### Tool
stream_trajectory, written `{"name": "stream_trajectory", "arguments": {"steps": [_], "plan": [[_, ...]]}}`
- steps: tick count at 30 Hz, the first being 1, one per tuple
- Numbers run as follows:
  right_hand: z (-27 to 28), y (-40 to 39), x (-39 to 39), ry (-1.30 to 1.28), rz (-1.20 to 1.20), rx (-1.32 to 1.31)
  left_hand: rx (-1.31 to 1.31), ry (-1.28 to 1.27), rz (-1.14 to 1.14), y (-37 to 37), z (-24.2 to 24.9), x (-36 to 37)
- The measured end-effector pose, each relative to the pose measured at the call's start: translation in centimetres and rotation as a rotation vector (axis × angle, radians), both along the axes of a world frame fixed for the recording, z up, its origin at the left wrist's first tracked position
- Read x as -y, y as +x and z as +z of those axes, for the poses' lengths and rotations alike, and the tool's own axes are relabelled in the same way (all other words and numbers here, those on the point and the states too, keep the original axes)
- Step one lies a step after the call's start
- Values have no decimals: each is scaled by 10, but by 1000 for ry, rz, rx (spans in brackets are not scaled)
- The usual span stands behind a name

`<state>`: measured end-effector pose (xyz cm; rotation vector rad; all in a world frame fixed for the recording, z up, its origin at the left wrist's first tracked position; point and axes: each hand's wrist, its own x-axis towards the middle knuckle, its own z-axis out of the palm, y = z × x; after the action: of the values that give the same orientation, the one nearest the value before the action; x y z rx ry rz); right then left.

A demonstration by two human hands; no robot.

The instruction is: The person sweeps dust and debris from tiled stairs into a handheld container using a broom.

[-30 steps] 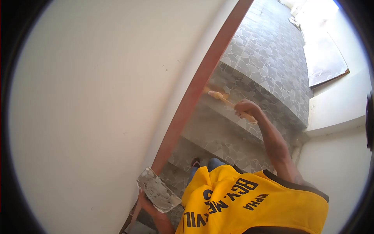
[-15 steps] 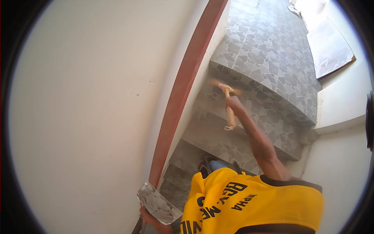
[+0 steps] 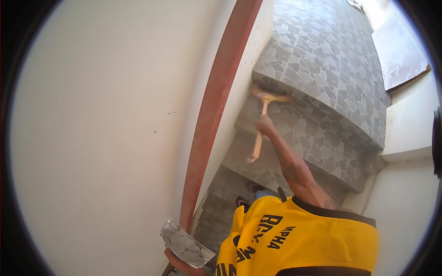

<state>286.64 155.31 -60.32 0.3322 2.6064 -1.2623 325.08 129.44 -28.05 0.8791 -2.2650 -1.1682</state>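
My right hand (image 3: pixel 264 125) is closed around the light wooden handle of a hand broom (image 3: pixel 258 149). Its yellowish head, blurred by motion, is low over a tiled step (image 3: pixel 294 119), just below the edge of the step above and close to the left wall. At the bottom left, my left hand (image 3: pixel 171 257) grips a dustpan (image 3: pixel 186 246), a flat metal-looking pan whose face is smeared with grey dust. Part of that hand is hidden behind the pan. A yellow shirt (image 3: pixel 313 234) with black lettering covers my torso.
Several stairs with grey stone-patterned tiles rise ahead to a wider tiled floor (image 3: pixel 317 46). Along the left wall (image 3: pixel 106 115) runs a red-brown sloping band (image 3: pixel 214 108). A pale board (image 3: pixel 398 50) leans at the upper right. My shoes (image 3: pixel 241 201) are on a lower step.
My right hand has shifted slightly left and down in view, and the broom's handle now tilts the other way. The dustpan stays almost in place, while the view has turned a little.
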Motion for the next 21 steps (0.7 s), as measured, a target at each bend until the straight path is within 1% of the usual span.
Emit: {"name": "stream_trajectory", "arguments": {"steps": [1,2,4,5,6,8,9,11,12,14,15,16,19,21], "plan": [[6,2,-3,-115,189,17,76,-63,-21,8,-1,7],[18,6,-27,-108,582,-343,1,-54,-17,14,-9,15],[66,20,-36,-138,145,15,-154,-24,-8,21,-30,29],[75,25,-36,-157,-71,196,-132,-124,-96,14,-23,25],[68,29,-35,-163,-161,137,-100,-227,-181,9,-9,18],[22,3,-8,-32,-257,29,-30,-286,-183,14,-4,20],[10,-10,0,38,-311,-32,-9,-236,-98,20,-18,30],[33,-13,2,-11,-124,126,-57,-204,-13,20,-27,37],[46,-10,-1,-34,-28,205,-121,-214,-11,21,-28,33],[56,5,-35,-49,-40,149,-157,-124,48,7,-24,31],[60,11,-48,-51,-39,124,-117,-25,105,-4,-14,27],[70,19,-44,-76,-74,162,-59,68,162,-6,-5,26],[19,8,22,70,-370,42,-98,-268,-149,1,-8,30],[38,10,30,63,-153,187,-58,-292,-161,-1,-2,28]]}}
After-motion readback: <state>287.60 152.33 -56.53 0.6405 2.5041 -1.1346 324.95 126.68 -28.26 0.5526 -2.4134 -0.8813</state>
